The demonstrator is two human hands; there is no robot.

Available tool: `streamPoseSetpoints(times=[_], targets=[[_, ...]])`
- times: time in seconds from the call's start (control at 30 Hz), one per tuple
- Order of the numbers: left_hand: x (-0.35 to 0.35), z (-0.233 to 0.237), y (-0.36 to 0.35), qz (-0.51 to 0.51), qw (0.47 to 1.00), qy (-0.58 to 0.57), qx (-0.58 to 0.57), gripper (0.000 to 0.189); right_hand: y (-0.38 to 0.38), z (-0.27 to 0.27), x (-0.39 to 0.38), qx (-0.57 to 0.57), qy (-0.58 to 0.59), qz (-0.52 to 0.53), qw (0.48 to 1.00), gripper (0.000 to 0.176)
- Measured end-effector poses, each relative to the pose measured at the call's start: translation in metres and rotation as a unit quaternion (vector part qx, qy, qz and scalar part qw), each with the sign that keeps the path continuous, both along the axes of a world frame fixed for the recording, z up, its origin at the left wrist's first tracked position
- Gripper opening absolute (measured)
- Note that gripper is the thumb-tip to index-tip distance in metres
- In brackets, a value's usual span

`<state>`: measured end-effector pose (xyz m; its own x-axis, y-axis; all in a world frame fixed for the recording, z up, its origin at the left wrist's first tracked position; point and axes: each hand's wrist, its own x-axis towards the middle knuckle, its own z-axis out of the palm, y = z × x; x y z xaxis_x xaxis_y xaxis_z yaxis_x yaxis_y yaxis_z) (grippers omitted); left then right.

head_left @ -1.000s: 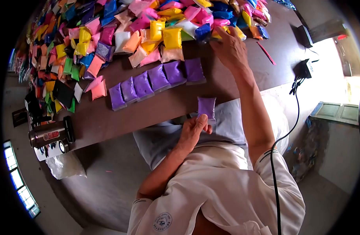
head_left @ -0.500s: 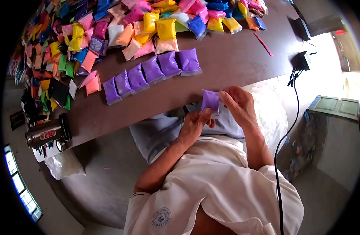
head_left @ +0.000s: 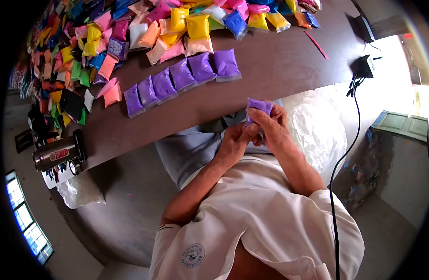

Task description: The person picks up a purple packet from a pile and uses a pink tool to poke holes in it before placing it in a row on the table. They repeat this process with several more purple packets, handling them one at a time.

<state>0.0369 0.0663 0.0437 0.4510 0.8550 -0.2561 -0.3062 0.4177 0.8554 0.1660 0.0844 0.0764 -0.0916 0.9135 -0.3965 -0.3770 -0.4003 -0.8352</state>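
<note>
A small purple packet (head_left: 261,106) with a clear plastic edge is held over my lap, in front of the table edge. My right hand (head_left: 273,126) is closed around it, with the thumb pressed across its face. My left hand (head_left: 237,139) pinches the packet's lower end between thumb and fingers; the fingertips are partly hidden. Beyond my hands, a slanting row of several purple packets (head_left: 180,77) lies on the brown table (head_left: 280,65). The rightmost packet of the row (head_left: 226,64) is nearest to my hands.
A large heap of colourful packets (head_left: 102,46) covers the table's far and left side. A pink stick (head_left: 316,45) lies at the right. A dark flask (head_left: 58,154) is at the left end. A black cable (head_left: 352,154) hangs at the right, beside a clear plastic bag (head_left: 317,130).
My right hand has moved left and now wraps over the packet, thumb on its face. The packet has tilted and risen slightly. The row on the table stays in place.
</note>
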Motion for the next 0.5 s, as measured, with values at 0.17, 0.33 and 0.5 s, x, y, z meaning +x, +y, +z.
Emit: streamPoseSetpoints(times=[0.17,0.33,0.5], targets=[[0.0025,-0.0087,-0.0019,0.008,1.000,0.008,-0.010,0.046,-0.0014,0.0006,0.0017,-0.011,0.007,-0.003,1.000,0.021],[0.0020,-0.0049,0.0001,0.003,1.000,0.013,-0.019,0.047,0.0004,0.0023,-0.0046,-0.022,-0.007,-0.051,0.998,0.021],[-0.0005,-0.0050,0.0005,-0.011,1.000,0.015,-0.018,0.047,0.0001,-0.0040,-0.0030,0.000,0.016,-0.039,0.999,0.021]])
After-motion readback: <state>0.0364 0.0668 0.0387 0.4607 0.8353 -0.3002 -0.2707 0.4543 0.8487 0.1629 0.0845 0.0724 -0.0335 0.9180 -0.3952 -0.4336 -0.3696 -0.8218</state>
